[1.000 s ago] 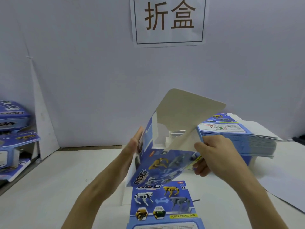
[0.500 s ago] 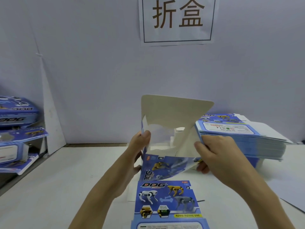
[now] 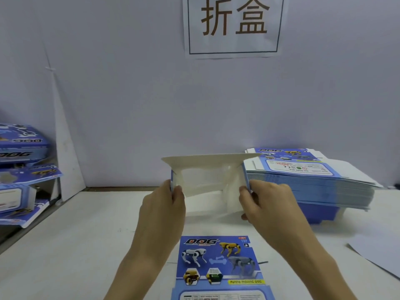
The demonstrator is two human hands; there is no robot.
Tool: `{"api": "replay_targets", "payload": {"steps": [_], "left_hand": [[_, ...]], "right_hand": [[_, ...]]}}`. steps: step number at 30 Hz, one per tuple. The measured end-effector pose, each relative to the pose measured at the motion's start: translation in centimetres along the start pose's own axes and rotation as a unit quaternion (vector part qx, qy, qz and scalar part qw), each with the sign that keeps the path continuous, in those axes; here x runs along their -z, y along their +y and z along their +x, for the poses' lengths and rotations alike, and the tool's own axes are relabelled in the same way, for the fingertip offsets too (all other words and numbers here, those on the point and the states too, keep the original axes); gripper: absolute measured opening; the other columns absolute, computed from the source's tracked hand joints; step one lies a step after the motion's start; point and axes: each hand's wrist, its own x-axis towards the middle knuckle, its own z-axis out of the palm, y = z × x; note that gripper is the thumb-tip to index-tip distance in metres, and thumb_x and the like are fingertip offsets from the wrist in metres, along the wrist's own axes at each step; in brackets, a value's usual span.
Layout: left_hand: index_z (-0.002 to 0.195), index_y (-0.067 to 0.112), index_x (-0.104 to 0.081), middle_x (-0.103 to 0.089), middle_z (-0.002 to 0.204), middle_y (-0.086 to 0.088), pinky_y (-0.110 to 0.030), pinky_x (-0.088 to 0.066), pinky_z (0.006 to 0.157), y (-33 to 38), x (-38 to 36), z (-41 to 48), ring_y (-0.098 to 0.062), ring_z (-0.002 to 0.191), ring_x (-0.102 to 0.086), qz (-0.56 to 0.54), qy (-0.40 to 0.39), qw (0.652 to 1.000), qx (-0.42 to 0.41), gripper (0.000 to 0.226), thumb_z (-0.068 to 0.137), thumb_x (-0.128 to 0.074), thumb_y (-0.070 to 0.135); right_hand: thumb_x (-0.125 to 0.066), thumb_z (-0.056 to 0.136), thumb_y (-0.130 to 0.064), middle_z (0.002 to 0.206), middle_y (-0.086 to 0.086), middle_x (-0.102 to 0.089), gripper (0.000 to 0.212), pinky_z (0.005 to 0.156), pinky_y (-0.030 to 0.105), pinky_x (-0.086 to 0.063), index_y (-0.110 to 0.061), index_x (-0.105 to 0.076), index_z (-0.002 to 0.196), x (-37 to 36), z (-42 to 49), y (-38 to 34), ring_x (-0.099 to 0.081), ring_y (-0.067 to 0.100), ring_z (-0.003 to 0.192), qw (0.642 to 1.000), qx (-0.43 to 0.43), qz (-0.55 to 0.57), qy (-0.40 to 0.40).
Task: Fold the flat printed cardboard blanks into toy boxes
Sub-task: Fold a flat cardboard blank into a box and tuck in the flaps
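Observation:
I hold a half-opened blue printed box blank (image 3: 205, 178) above the white table, its pale inside facing me and its top flap lying nearly level. My left hand (image 3: 164, 211) pinches the blank's left edge between thumb and fingers. My right hand (image 3: 266, 204) grips the right edge the same way. A second flat blank (image 3: 218, 263) printed with robot dogs lies on the table below my hands, partly cut off by the frame's bottom edge.
A tall stack of flat blanks (image 3: 309, 180) sits at the right on a blue base. Folded boxes (image 3: 21, 148) are piled at the far left. A white sheet (image 3: 378, 256) lies at the right edge. A paper sign (image 3: 233, 27) hangs on the wall.
The blank has swung from tilted to squared up in front of me. Its printed face turned out of sight, the top flap dropped level, and my left hand went from flat against the side to pinching the edge.

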Motion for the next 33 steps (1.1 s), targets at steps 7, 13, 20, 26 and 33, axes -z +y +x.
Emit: {"api": "replay_targets", "payload": {"steps": [7,13,20,26,33], "left_hand": [[0.078,0.031,-0.051,-0.053,0.067,0.018,-0.009,-0.037,0.050,1.1,0.5,-0.4,-0.001,0.058,-0.050,0.058,-0.005,0.990,-0.127,0.024,0.100,-0.041,0.035],[0.138,0.055,-0.026,-0.040,0.143,0.029,0.000,-0.041,0.085,0.6,1.2,0.0,0.016,0.124,-0.041,-0.293,-0.087,0.941,-0.148,0.080,0.068,-0.064,0.060],[0.143,0.039,0.023,0.023,0.157,0.012,-0.059,-0.022,0.114,-1.1,0.0,0.5,-0.011,0.147,0.012,0.046,-0.086,0.957,-0.274,0.137,0.049,-0.070,0.074],[0.152,0.035,0.006,-0.012,0.150,0.008,-0.039,-0.049,0.098,-2.2,0.6,1.2,-0.019,0.134,-0.031,0.025,-0.067,0.948,-0.310,0.122,0.059,-0.071,0.055],[0.148,0.050,0.003,-0.009,0.148,0.017,-0.011,-0.052,0.081,-1.5,1.3,0.7,-0.003,0.136,-0.026,-0.034,-0.131,0.929,-0.344,0.128,0.054,-0.085,0.040]], "right_hand": [[-0.045,0.092,-0.006,0.078,0.006,-0.068,0.015,0.055,0.038,-0.060,-0.013,-0.050,0.105,-0.3,0.5,0.9,-0.070,0.015,0.054,0.969,-0.141,0.194,-0.061],[-0.053,0.090,-0.002,0.065,0.018,-0.071,0.011,0.047,0.031,-0.056,-0.009,-0.054,0.098,0.4,0.9,0.8,-0.071,0.033,0.059,0.871,-0.235,0.428,-0.054],[-0.053,0.095,-0.015,0.075,0.018,-0.073,0.016,0.053,0.028,-0.058,-0.004,-0.063,0.090,1.0,0.5,0.3,-0.072,0.027,0.065,0.865,-0.185,0.428,-0.185],[-0.064,0.078,-0.055,0.071,0.003,-0.073,0.045,0.055,0.031,-0.058,-0.012,-0.069,0.087,1.4,0.6,1.7,-0.072,0.020,0.065,0.919,-0.135,0.363,-0.069],[-0.057,0.093,-0.023,0.075,-0.007,-0.070,0.025,0.050,0.019,-0.051,-0.023,-0.075,0.076,2.2,1.2,3.3,-0.063,0.004,0.064,0.782,-0.093,0.606,0.114]]}}
